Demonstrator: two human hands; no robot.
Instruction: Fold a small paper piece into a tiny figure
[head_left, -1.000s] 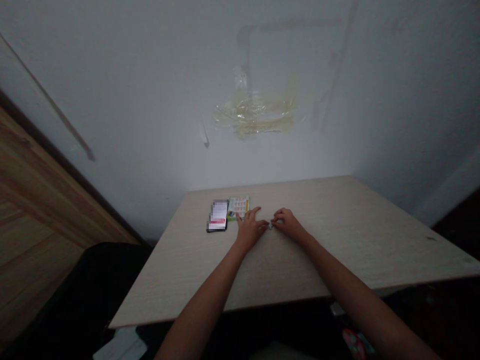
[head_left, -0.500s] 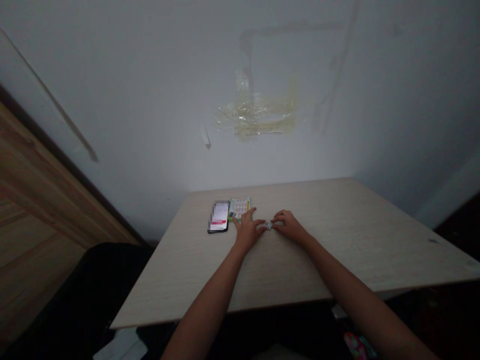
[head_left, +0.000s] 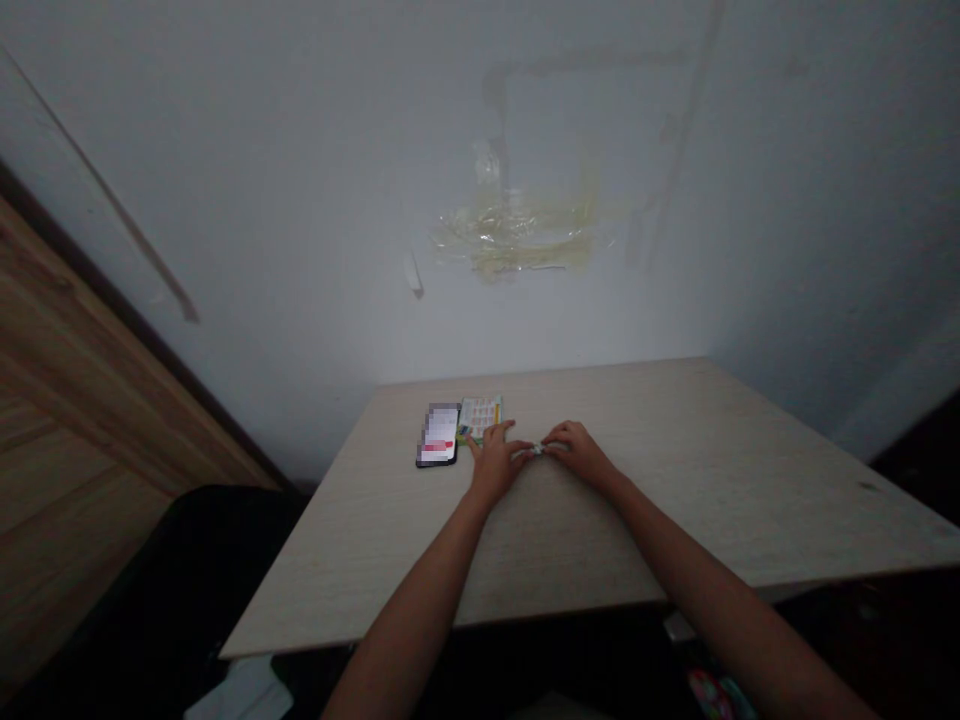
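the left hand (head_left: 496,462) and right hand (head_left: 579,451) are closed in, pinching a small pale object (head_left: 538,449) between their fingertips; it sits above the pale wooden table (head_left: 712,500), toward the far edge. a phone (head_left: 438,435) and a colourful printed card (head_left: 480,417) lie just beyond the left hand.

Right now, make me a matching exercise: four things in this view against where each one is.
Things:
1 black phone
2 printed card
3 small whitish item
4 yellowed tape residue

Places:
A between the fingertips of the left hand and right hand
B on the wall
C leftmost on the tabletop
D beside the phone, beyond the left hand

Pairs: 1-C, 2-D, 3-A, 4-B
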